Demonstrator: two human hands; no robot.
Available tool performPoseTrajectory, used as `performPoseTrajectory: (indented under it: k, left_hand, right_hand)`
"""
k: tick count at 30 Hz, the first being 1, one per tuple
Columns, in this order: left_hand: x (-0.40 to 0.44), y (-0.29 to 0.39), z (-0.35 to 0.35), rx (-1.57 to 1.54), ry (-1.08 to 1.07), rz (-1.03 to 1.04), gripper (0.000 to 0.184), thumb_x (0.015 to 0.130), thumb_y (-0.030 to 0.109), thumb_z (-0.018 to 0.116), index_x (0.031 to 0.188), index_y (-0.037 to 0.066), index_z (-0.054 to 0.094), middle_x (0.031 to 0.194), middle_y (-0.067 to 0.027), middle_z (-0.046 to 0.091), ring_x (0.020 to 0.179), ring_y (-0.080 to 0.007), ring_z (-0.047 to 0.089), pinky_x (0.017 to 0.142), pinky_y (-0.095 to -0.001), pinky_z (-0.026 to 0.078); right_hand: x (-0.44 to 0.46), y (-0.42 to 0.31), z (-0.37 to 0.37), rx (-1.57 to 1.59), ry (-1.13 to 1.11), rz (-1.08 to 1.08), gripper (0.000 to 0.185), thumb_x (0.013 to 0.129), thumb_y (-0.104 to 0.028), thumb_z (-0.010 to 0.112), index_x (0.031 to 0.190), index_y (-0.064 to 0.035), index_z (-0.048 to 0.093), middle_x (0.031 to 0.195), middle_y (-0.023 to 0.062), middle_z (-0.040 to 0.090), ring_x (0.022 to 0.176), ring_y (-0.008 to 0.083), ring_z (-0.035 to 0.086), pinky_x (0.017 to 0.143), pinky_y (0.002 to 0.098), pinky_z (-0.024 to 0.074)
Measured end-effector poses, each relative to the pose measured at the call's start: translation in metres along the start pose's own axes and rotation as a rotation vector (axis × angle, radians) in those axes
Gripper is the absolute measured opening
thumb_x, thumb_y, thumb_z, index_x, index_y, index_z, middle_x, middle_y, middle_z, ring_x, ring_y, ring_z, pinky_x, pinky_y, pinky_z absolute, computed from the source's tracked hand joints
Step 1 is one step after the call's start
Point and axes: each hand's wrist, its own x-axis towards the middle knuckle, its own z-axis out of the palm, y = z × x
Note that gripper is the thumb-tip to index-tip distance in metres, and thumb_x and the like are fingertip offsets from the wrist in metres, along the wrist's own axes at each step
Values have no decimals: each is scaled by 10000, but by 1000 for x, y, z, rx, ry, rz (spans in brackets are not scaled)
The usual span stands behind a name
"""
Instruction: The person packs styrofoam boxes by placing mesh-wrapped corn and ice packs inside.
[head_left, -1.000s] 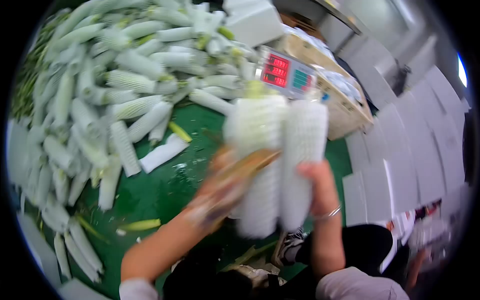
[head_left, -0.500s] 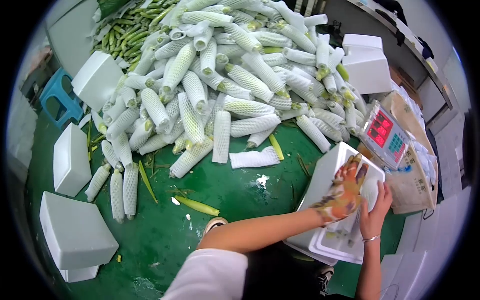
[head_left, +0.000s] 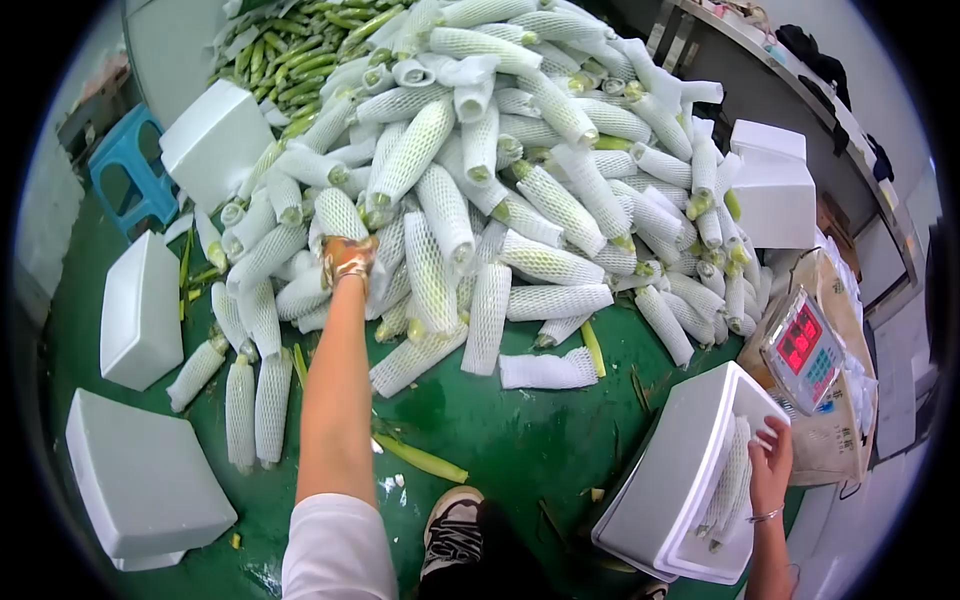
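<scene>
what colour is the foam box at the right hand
White; the foam box at the right hand shows best in the head view.

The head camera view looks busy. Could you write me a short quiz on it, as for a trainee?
1. Which of the person's hands is at the pile of net-wrapped pieces?

2. True or false: the digits on the scale glow red.

3. What lies inside the open foam box beside the right hand?
A) A shoe
B) Net-wrapped pieces
C) A stool

Key: 1. The left hand. 2. True. 3. B.
</scene>
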Motion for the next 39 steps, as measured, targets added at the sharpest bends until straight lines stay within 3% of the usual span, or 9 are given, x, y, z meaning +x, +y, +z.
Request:
performPoseTrajectory:
  k: [4, 7, 11, 15, 17, 31, 34, 36, 39]
  left_hand:
    - [-169, -3, -75, -1123, -199, 91, 503, 727, 221, 705, 1066, -72, 478, 800, -123, 599, 669, -236, 592, 560, -358, 498]
    - [-325, -12, -121, -789, -396, 522, 679, 789, 206, 659, 1342, -5, 327, 1278, -137, 515, 1163, -275, 507, 965, -371, 421]
    - [-362, -11, -141, -834, -558, 921, 746, 816, 290, 634, 1415, 56, 257, 1324, -146, 479, 1152, -284, 504, 1017, -389, 361]
    - [-184, -63, -117, 143, -399, 562, 521, 917, 355, 424, 1344, 58, 385, 1279, -162, 488, 1129, -278, 484, 988, -404, 377]
    - [-77, -115, -51, 129, 441, 737, 689, 775, 391, 618, 1306, -2, 423, 1209, -234, 505, 1058, -358, 512, 948, -428, 396]
    - [-139, -115, -42, -918, -786, 89, 428, 778, 139, 642, 1145, -15, 484, 1097, -225, 589, 958, -351, 621, 822, -447, 508]
    - [-250, -188, -86, -816, -833, -97, 636, 705, 78, 718, 1245, -10, 392, 1209, -231, 517, 958, -367, 606, 895, -475, 481]
    - [-366, -358, 43, -712, -69, 85, 685, 627, 165, 773, 1211, -28, 470, 1089, -159, 577, 867, -264, 605, 712, -372, 500]
    - [-330, -225, -92, -156, -481, -132, 771, 611, 297, 749, 1233, -51, 454, 1097, -240, 531, 979, -370, 543, 829, -435, 461]
  right_hand:
    - [-40, -105, 55, 203, -262, -178, 445, 749, -4, 586, 1182, -18, 484, 1068, 99, 582, 976, 180, 540, 880, 321, 427]
    - [-73, -135, 145, 402, -667, -106, 747, 725, -93, 738, 1342, -56, 319, 1268, 145, 488, 1091, 225, 518, 917, 358, 427]
    - [-96, -109, 223, 896, -612, 489, 575, 716, -58, 718, 1201, 6, 415, 1049, 158, 583, 953, 254, 596, 861, 383, 487]
    - [-88, -101, 229, 795, -543, 619, 402, 720, -30, 659, 1083, 8, 490, 921, 120, 604, 818, 230, 620, 727, 370, 526]
    - [-83, -91, 239, 669, -624, 592, 367, 730, -52, 641, 1063, 21, 505, 896, 120, 602, 805, 245, 620, 715, 391, 529]
    - [-106, -47, 282, 581, -821, 728, 509, 724, -164, 717, 1140, 27, 494, 1025, 131, 605, 880, 230, 606, 764, 367, 504]
    - [-108, -11, 313, 402, -786, 640, 620, 676, -228, 759, 1138, 62, 466, 1037, 166, 596, 904, 243, 602, 788, 361, 499]
    - [-108, -10, 324, 246, -765, 486, 743, 629, -289, 791, 1150, 92, 423, 1058, 203, 581, 934, 260, 595, 806, 357, 494]
    - [-108, -21, 334, 136, -774, 370, 778, 630, -303, 787, 1167, 97, 390, 1076, 212, 569, 969, 268, 583, 820, 364, 486]
